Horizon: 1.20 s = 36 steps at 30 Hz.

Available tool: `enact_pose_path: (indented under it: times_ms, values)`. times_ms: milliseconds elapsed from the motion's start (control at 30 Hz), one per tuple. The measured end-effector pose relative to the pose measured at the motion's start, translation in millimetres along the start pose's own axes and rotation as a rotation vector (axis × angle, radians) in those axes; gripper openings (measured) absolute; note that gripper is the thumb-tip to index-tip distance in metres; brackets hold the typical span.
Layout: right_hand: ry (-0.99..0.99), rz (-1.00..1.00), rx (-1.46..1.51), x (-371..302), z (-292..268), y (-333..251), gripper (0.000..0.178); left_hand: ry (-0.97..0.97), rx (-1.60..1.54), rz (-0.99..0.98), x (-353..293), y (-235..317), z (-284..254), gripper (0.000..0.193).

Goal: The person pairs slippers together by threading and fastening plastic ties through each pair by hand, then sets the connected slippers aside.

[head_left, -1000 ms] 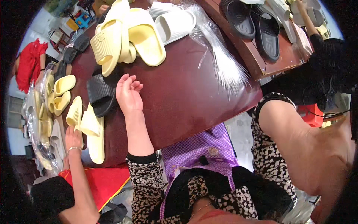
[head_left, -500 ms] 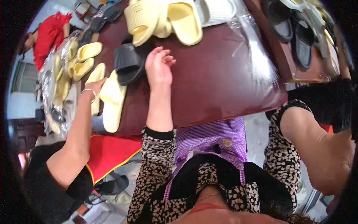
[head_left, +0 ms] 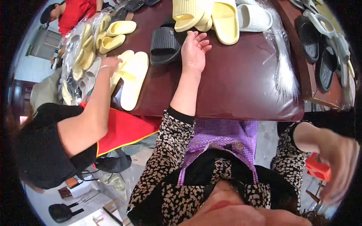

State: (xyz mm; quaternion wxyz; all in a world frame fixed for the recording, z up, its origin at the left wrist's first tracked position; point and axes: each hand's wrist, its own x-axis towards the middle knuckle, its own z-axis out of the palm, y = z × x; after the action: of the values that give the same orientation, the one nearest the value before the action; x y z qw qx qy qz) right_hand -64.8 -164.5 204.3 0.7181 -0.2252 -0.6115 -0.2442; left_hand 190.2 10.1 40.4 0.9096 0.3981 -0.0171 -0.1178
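Note:
My left hand (head_left: 195, 51) is palm up over the dark red table, its fingers loosely bent and apart, holding nothing. Just left of its fingertips lies a black slide sandal (head_left: 165, 46) with a ribbed strap. Beyond the hand, a pale yellow slide sandal (head_left: 225, 22) and a ribbed yellow one (head_left: 187, 13) sit close together. My right hand (head_left: 341, 162) hangs off the table at the far right, smeared by motion, so its fingers are unclear. No object shows in it. A white-grey slide sandal (head_left: 254, 18) lies farther back, next to clear plastic bags (head_left: 283, 64).
At left a co-worker's hand (head_left: 112, 63) is by a pair of pale yellow slide sandals (head_left: 135, 77). More yellow sandals (head_left: 120, 28) and bagged ones lie behind. Black sandals (head_left: 326, 69) are on a box at right. A red stool (head_left: 318, 167) stands below. Another person wears red (head_left: 77, 15).
The view has shifted, so the table and sandals appear farther right. My right hand has swung lower. The co-worker's hand has moved to the far end of the yellow sandals. My left hand keeps its pose.

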Motion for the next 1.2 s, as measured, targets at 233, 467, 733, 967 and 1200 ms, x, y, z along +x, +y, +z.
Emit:
enact_pose_path:
  times_ms: [233, 467, 733, 967, 1200]
  values:
    - [-0.026, 0.663, -0.058, -33.3, -102.0, 35.8, 0.030, 0.047, -0.158, -0.115, 26.0, 15.7, 10.5, 0.051]
    - [0.638, 0.785, -0.145, -116.3, -159.9, 60.8, 0.029, 0.033, -0.225, -0.136, 40.4, 10.8, 9.5, 0.042]
    - [1.048, 0.870, -0.538, -119.9, -170.0, 70.2, 0.046, 0.036, -0.154, -0.117, -35.3, 20.0, -13.9, 0.038]
    - [1.229, 0.825, -0.636, -121.7, -175.9, 60.6, 0.045, -0.071, -0.005, -0.038, -77.8, 5.4, -27.9, 0.034]
    - [1.251, 0.856, -0.681, -124.2, -176.1, 66.4, 0.030, -0.121, 0.110, -0.041, -105.3, 16.5, -40.1, 0.032]
